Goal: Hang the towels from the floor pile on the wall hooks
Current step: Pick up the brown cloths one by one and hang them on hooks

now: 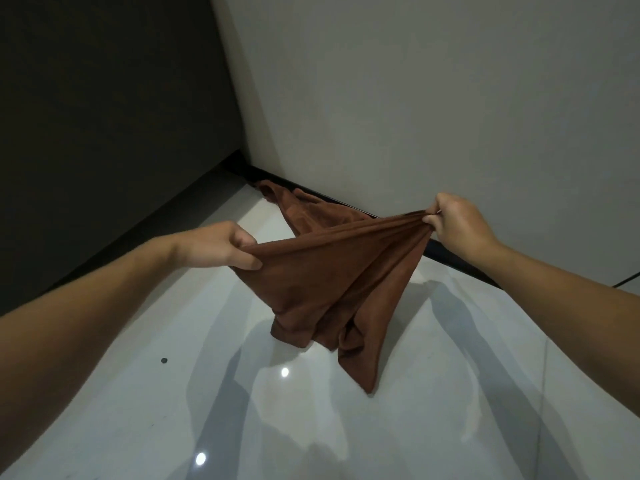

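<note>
The light was dim and came from overhead: two small white glints glared off the glossy floor (pixel 138 393) below me. The towel (pixel 329 282) and my arms threw several soft, overlapping grey shadows across the tiles. The dark wall (pixel 104 116) on the left lost nearly all detail, and the pale wall (pixel 433 98) looked grey and a little grainy. My left hand (pixel 221 249) and right hand (pixel 457 223) were sharp, without motion blur. The wide lens stretched my forearms toward the lower corners.
</note>
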Tool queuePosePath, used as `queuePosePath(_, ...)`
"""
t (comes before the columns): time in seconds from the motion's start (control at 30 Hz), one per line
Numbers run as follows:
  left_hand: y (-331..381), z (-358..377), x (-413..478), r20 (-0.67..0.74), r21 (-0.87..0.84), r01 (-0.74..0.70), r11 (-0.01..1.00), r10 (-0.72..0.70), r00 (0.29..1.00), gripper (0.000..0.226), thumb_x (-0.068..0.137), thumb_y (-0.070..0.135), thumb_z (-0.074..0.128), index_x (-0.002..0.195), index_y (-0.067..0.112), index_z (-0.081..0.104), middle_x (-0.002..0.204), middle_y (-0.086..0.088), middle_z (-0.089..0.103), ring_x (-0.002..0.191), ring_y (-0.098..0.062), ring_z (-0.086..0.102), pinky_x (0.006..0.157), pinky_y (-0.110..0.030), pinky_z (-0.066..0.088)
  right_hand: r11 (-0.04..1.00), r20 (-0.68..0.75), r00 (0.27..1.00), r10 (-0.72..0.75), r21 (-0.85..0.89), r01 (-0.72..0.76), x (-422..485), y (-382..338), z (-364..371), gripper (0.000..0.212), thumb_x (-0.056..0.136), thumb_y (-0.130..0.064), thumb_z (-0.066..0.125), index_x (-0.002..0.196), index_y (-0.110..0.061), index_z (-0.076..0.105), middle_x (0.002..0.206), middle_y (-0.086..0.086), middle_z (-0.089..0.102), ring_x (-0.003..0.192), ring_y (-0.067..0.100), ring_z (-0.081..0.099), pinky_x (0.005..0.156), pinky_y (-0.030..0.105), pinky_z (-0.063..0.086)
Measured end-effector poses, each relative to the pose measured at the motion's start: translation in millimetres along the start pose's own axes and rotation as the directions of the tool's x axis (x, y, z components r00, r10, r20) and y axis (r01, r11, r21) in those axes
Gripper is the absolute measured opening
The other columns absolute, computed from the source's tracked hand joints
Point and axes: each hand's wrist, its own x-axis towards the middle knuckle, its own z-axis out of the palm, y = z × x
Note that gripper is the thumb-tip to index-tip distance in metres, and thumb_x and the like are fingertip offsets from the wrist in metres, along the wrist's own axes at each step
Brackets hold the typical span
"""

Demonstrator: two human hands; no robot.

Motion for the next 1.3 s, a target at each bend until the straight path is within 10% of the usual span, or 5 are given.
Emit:
queuePosePath(0.27,-15.3,3.7,3.8,-0.040,0.668,0.030,0.744,-0.005,0.999,0.024,0.090,0.044,0.059,0.071,0.029,0.058,0.087,0.007,0.060,0.083,-0.013,0.057,0.072,-0.032,0.051,0.999,0.020,0.999,-0.032,-0.018,0.033,-0.7,-3.6,0.9,0.015,0.091,-0.005,0.060,0.080,-0.009,0.050,0.086,0.005,0.051,0.080,0.023,0.047,0.069,0.031,0.034)
queuePosePath(0.5,-24.4,-4.7,2.0,-0.143,0.433,0.020,0.901,0.047,0.989,0.013,0.091,0.028,0.066,0.103,0.028,0.071,0.097,0.004,0.054,0.088,-0.011,0.051,0.071,-0.020,0.043,0.993,0.015,0.995,-0.101,-0.058,0.102,-4.3,0.5,-1.1,0.013,0.089,-0.003,0.062,0.081,-0.005,0.053,0.086,0.005,0.049,0.082,0.027,0.051,0.071,0.032,0.037)
queuePosePath(0.7,-41.5,-6.2,3.8,-0.415,0.614,0.194,0.765,0.104,0.904,0.023,0.093,0.029,0.060,0.098,0.012,0.075,0.110,-0.002,0.047,0.094,-0.017,0.053,0.080,-0.034,0.050,0.991,0.036,0.992,-0.121,-0.050,0.123,-5.5,-4.9,-0.5,0.019,0.089,-0.004,0.062,0.078,-0.012,0.050,0.087,0.004,0.047,0.080,0.022,0.046,0.071,0.029,0.032)
queuePosePath(0.9,-31.3,-6.8,0.5,-0.665,0.411,0.305,0.859,0.053,0.745,0.019,0.093,0.024,0.062,0.097,0.011,0.075,0.097,-0.003,0.067,0.084,-0.020,0.060,0.071,-0.033,0.051,0.994,0.033,0.994,-0.101,-0.037,0.102,-4.6,-3.4,-1.6,0.019,0.088,-0.005,0.064,0.077,-0.013,0.051,0.087,0.003,0.048,0.080,0.022,0.048,0.072,0.030,0.034)
queuePosePath(1.3,24.3,-13.0,-5.4,-0.829,-0.329,-0.277,0.903,-0.135,0.543,0.029,0.088,0.002,0.067,0.112,0.010,0.053,0.088,0.000,0.058,0.088,-0.021,0.062,0.086,-0.040,0.057,0.999,0.201,0.979,-0.024,0.025,0.020,-10.3,-10.5,2.6,0.025,0.085,-0.014,0.071,0.106,-0.015,0.056,0.082,-0.005,0.059,0.081,0.018,0.055,0.072,0.030,0.041)
